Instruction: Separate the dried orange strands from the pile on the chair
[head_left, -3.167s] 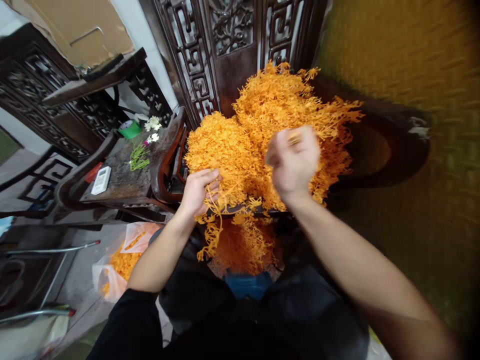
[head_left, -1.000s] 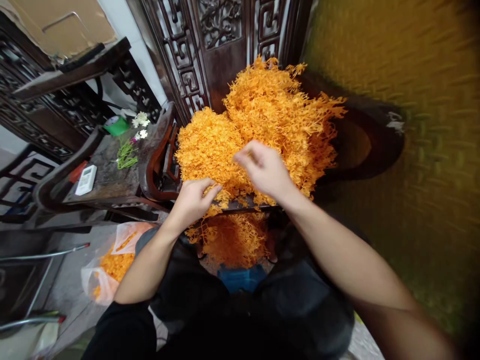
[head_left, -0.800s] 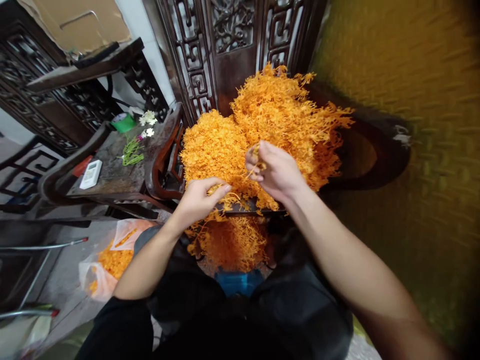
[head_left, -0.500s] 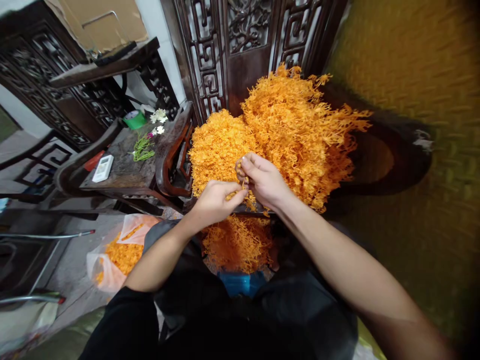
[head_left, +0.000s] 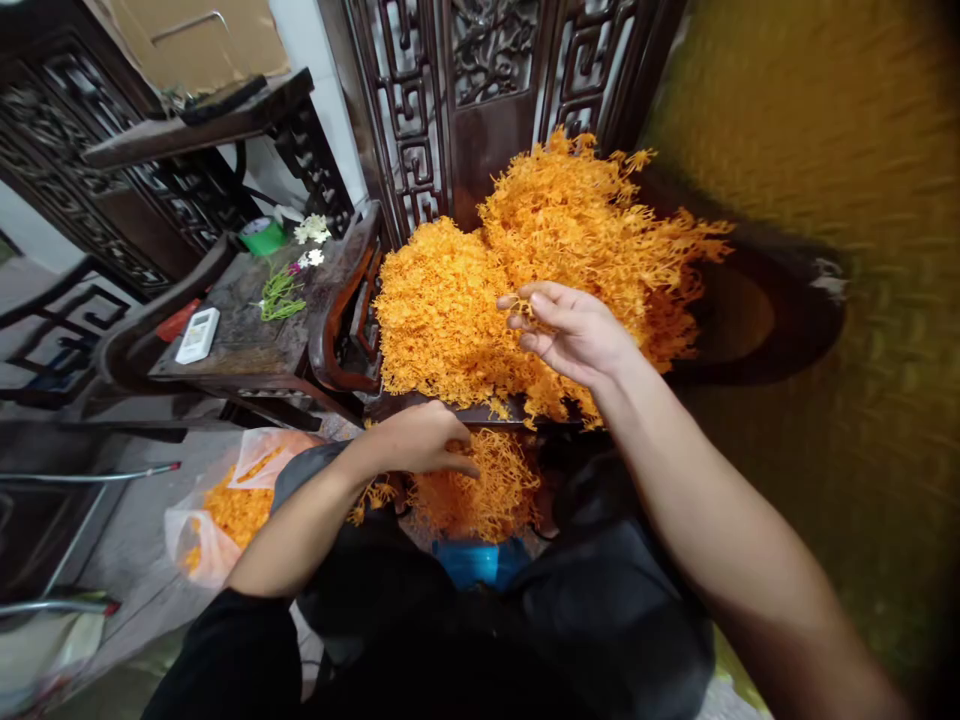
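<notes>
In front of a large heap of orange flower-like sprigs (head_left: 442, 300), my right hand (head_left: 574, 335) is raised, with a thin orange sprig (head_left: 523, 308) pinched at its fingertips. My left hand (head_left: 420, 440) is lower, above a second bunch of orange strands (head_left: 487, 495) between my knees. Its thumb and forefinger are apart; the other fingers are hidden. A few orange strands (head_left: 371, 500) show under the left wrist, and I cannot tell whether they are held. A blue container (head_left: 480, 562) sits beneath the lower bunch.
On the left, a clear plastic bag (head_left: 184, 535) holds orange pieces on the floor. A dark wooden side table (head_left: 240, 325) carries green tape (head_left: 262, 237), a white device (head_left: 198, 335), green stems (head_left: 281, 295) and white flowers (head_left: 311, 230). A carved wooden chair back (head_left: 491, 135) rises behind the heap.
My hands have parted from where they met over the heap. The left moved down and left, its finger and thumb spreading; the right moved up and right with the sprig.
</notes>
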